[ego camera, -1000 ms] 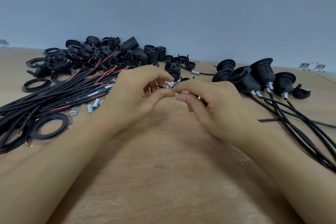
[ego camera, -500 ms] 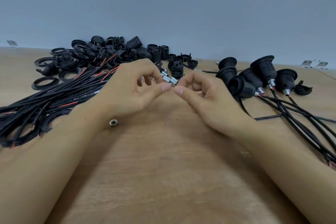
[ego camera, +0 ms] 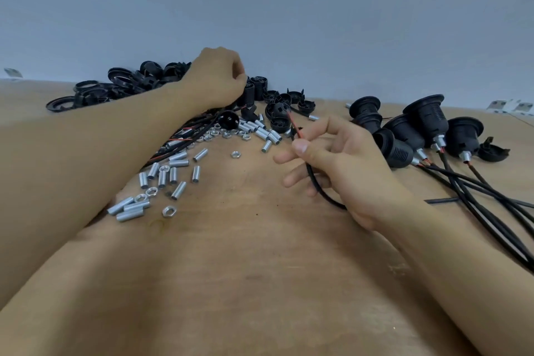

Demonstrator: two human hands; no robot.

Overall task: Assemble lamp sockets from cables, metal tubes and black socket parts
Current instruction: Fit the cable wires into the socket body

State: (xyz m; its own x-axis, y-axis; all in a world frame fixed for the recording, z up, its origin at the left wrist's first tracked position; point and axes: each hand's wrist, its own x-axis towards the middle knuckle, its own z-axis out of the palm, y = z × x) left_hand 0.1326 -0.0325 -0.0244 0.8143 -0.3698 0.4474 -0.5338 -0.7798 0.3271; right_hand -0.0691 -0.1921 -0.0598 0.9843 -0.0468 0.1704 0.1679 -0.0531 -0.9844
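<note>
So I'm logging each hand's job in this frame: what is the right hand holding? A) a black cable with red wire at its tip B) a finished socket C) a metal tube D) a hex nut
A: the right hand pinches a black cable between thumb and fingers, its red wire end pointing up toward the black socket parts; the metal tubes lie on the table.

A black cable [ego camera: 313, 182] with red wire ends is tilting up off the table, metal tubes [ego camera: 173, 173] lying scattered left, black socket parts [ego camera: 138, 84] piling behind.
</note>
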